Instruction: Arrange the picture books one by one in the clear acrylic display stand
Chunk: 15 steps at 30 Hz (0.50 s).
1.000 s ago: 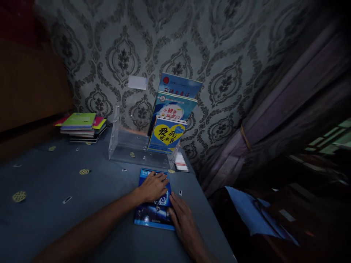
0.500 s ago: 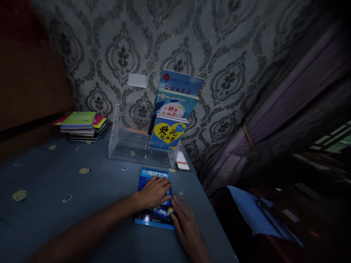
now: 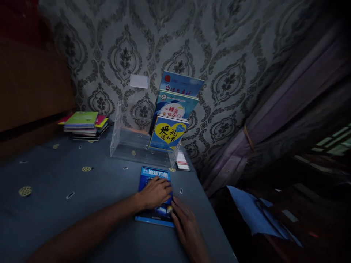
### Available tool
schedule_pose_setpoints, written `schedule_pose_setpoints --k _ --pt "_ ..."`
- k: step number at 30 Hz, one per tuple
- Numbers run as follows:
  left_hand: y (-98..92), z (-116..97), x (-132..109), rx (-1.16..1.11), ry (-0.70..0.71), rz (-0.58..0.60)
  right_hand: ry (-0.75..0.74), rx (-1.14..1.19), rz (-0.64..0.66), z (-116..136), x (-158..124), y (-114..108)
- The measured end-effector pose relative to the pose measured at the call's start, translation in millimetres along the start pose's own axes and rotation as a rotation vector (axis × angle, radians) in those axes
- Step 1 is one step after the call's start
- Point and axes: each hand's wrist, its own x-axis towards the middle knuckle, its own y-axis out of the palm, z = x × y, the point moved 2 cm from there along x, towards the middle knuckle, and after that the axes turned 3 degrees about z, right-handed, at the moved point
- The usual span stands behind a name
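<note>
A blue book (image 3: 149, 215) lies flat on the blue-grey cloth, its cover partly hidden by my left hand (image 3: 155, 193). That hand rests palm down on the cover, fingers pointing to the book's right edge. Beside that edge, my right hand (image 3: 186, 223) touches it with stretched fingers. Behind the book stands a clear acrylic rack (image 3: 139, 156). Its right side holds a blue book with a yellow heart (image 3: 168, 134), a teal book (image 3: 175, 106) behind it and a taller blue book (image 3: 183, 83) at the back.
At the back left is a stack of books (image 3: 82, 124) with a green one on top. A white card (image 3: 182, 160) lies right of the rack. The table's right edge (image 3: 208, 206) slopes down beside my right hand, with blue cloth (image 3: 251, 212) beyond it.
The view has shifted very slightly. My hands and the book under them stay almost in the same place.
</note>
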Motion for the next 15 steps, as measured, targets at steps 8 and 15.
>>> schedule_pose_setpoints --k 8,15 --pt "-6.4 -2.4 -0.4 0.023 0.049 0.015 0.010 0.070 -0.020 3.5 -1.3 -3.3" --pt "-7.1 -1.6 -2.6 0.036 0.076 0.011 0.019 0.071 0.000 4.5 -3.4 -1.6"
